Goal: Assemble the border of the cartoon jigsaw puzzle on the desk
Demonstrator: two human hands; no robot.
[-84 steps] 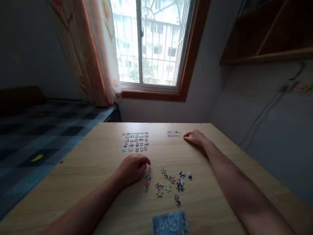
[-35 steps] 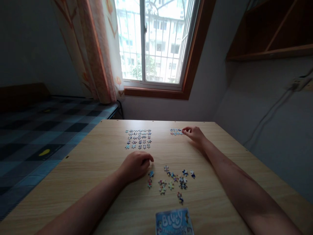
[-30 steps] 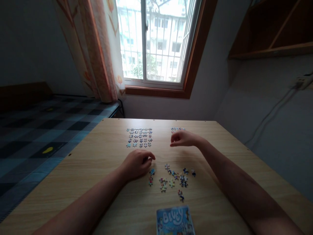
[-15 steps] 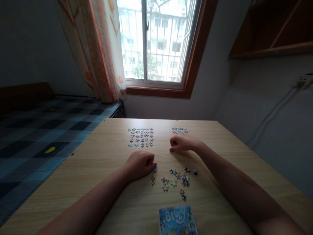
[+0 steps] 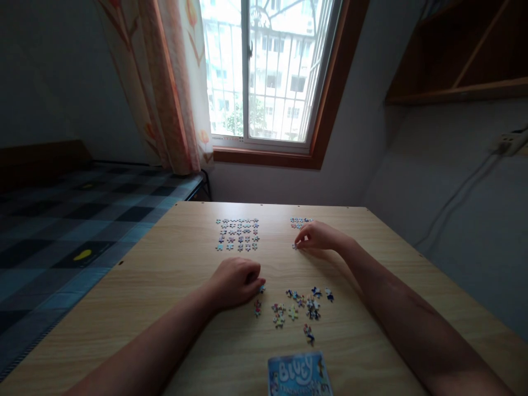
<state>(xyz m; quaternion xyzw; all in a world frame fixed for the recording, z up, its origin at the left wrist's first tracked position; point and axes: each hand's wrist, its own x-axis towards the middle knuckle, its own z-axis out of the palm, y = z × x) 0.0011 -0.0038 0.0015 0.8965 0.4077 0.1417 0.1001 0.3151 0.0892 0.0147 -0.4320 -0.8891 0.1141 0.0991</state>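
Note:
My right hand (image 5: 317, 235) is closed in a pinch at a small jigsaw piece (image 5: 294, 246), low over the table just in front of two short rows of pieces (image 5: 300, 220). My left hand (image 5: 237, 281) is curled, its thumb and fingertips at a light blue jigsaw piece (image 5: 262, 288) that is partly covered. A reddish piece (image 5: 258, 308) lies just below that hand. Between my forearms is a loose pile of jigsaw pieces (image 5: 312, 308), several of them overlapping. Beyond my left hand, more pieces form a spaced grid (image 5: 239, 232).
A blue "Bluey" box (image 5: 299, 377) sits at the near edge of view on the wooden table (image 5: 165, 258). A bed with a checked cover (image 5: 82, 220) flanks the left side. Behind the table are a curtain (image 5: 173, 88) and a window (image 5: 272, 77); a shelf (image 5: 457, 91) hangs at right.
My right hand has shifted slightly right, and a jigsaw piece now shows at its fingertips. My left hand stays nearly in place. The view has tilted a little.

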